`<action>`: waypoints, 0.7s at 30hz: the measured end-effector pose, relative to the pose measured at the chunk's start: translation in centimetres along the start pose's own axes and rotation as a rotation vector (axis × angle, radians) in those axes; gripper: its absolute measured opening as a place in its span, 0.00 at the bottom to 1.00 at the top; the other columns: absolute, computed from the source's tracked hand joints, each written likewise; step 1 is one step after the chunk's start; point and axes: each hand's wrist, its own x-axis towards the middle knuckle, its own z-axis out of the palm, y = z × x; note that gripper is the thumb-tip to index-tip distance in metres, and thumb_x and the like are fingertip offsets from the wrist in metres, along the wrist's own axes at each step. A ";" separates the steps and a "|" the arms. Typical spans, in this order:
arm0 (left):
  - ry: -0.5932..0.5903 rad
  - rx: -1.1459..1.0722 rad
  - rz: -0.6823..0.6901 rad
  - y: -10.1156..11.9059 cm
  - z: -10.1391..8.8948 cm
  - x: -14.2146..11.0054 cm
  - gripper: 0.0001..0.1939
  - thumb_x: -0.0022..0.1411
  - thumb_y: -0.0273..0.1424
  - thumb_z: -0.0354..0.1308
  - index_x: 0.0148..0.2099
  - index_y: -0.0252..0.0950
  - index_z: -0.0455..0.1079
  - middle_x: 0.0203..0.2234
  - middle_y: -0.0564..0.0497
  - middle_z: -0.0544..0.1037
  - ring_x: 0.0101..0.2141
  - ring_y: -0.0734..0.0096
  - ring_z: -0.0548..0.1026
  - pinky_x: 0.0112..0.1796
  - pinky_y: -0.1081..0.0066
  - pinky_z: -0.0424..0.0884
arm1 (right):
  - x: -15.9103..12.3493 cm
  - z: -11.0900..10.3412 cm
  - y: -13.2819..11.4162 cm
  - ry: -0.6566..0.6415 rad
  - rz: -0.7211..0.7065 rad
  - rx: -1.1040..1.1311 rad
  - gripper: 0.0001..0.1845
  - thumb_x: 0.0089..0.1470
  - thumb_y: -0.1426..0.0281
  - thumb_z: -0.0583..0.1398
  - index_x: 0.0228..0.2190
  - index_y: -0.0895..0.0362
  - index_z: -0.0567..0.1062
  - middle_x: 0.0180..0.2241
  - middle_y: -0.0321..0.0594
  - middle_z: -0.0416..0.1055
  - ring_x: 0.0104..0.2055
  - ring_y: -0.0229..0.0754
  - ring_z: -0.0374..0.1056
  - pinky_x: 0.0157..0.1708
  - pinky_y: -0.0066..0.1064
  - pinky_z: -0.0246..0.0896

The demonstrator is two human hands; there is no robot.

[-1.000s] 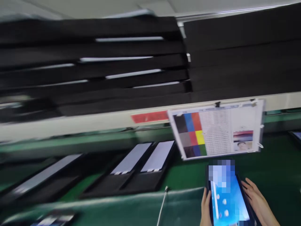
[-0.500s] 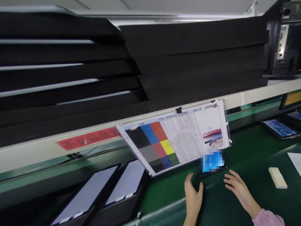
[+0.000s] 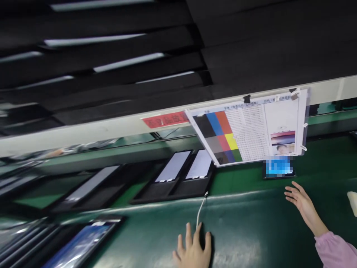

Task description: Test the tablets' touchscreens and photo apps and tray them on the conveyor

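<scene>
My left hand [image 3: 193, 248] is spread over the green mat at the bottom middle, fingers apart, with nothing in it. Its fingertips are beside a white cable [image 3: 200, 211]; whether they touch it I cannot tell. To the right, my right hand [image 3: 304, 204] is raised with loosely stretched fingers and holds nothing. Just beyond it, a tablet [image 3: 279, 167] with a lit blue screen lies on the green surface below the hanging chart [image 3: 251, 128]. Part of the screen is blurred out. Another tablet [image 3: 83, 242], blue-screened and smeared by motion, lies at the lower left.
Black trays [image 3: 178, 188] with pale flat panels stand left of the chart. Dark stacked trays [image 3: 117, 56] fill the shelf above, over a white rail with a red label [image 3: 166, 120]. A cream block [image 3: 353, 203] lies at the right edge.
Both hands have let go of the blue-screened tablet, which now lies under the chart. My left hand has moved left toward the cable. The view swung right, then back left.
</scene>
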 end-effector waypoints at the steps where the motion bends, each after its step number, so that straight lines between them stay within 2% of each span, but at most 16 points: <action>1: -0.024 0.001 -0.053 -0.9 0.0 0.3 0.28 0.73 0.42 0.47 0.66 0.37 0.72 0.73 0.37 0.62 0.71 0.36 0.59 0.65 0.38 0.60 | -0.1 0.0 -0.1 -0.002 -0.001 -0.009 0.42 0.41 0.54 0.77 0.55 0.53 0.72 0.46 0.46 0.81 0.48 0.57 0.78 0.53 0.53 0.72; 4: -0.067 -0.023 -0.161 -2.7 -0.1 1.6 0.35 0.72 0.46 0.41 0.69 0.29 0.67 0.72 0.32 0.63 0.70 0.37 0.62 0.66 0.44 0.61 | -0.2 -0.1 -0.2 -0.009 -0.004 -0.032 0.43 0.42 0.53 0.77 0.56 0.53 0.72 0.47 0.46 0.81 0.49 0.57 0.78 0.54 0.53 0.72; 7: -0.059 -0.054 -0.249 -4.1 -0.6 3.0 0.43 0.70 0.49 0.39 0.70 0.15 0.60 0.67 0.23 0.67 0.67 0.38 0.66 0.66 0.49 0.61 | -0.3 -0.2 -0.2 -0.010 -0.009 -0.047 0.43 0.42 0.52 0.77 0.56 0.53 0.72 0.47 0.46 0.81 0.49 0.57 0.78 0.53 0.53 0.73; 9: -0.046 -0.055 -0.305 -5.0 -1.1 3.7 0.46 0.69 0.49 0.39 0.70 0.11 0.57 0.63 0.20 0.70 0.65 0.37 0.70 0.65 0.50 0.64 | -0.3 -0.2 -0.2 -0.009 -0.011 -0.054 0.44 0.43 0.51 0.77 0.57 0.53 0.71 0.47 0.46 0.81 0.49 0.57 0.78 0.53 0.53 0.73; 14: -0.043 -0.030 -0.427 -7.6 -2.0 5.0 0.38 0.69 0.40 0.39 0.67 0.12 0.63 0.66 0.18 0.66 0.68 0.33 0.65 0.65 0.42 0.61 | -0.3 -0.5 -0.2 -0.021 0.000 -0.080 0.45 0.43 0.51 0.77 0.58 0.53 0.71 0.48 0.47 0.81 0.48 0.57 0.78 0.52 0.53 0.74; 21: -0.042 -0.023 -0.563 -11.8 -3.9 7.3 0.34 0.70 0.36 0.39 0.70 0.23 0.63 0.70 0.26 0.63 0.70 0.36 0.61 0.67 0.39 0.55 | 0.3 -1.3 -0.5 -0.057 0.035 -0.133 0.46 0.43 0.51 0.77 0.58 0.53 0.70 0.48 0.47 0.81 0.48 0.57 0.79 0.52 0.53 0.76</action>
